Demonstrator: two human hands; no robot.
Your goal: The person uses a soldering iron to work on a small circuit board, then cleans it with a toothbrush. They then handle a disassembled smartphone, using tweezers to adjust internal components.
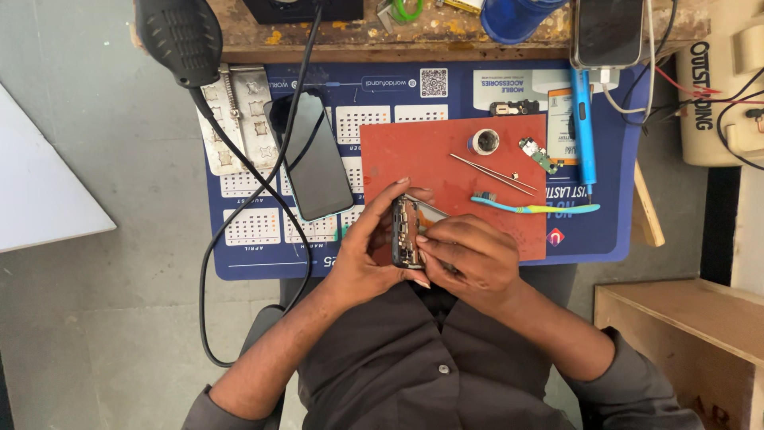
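Opened phone (406, 231) held on edge over the near rim of the red mat (430, 155), pinched in the left hand (368, 251); right hand (469, 259) closed on its lower side, fingertips at the exposed insides. Tweezers (493, 173) and toothbrush (533, 208) just beyond on the worktop. Phone's far side hidden by fingers.
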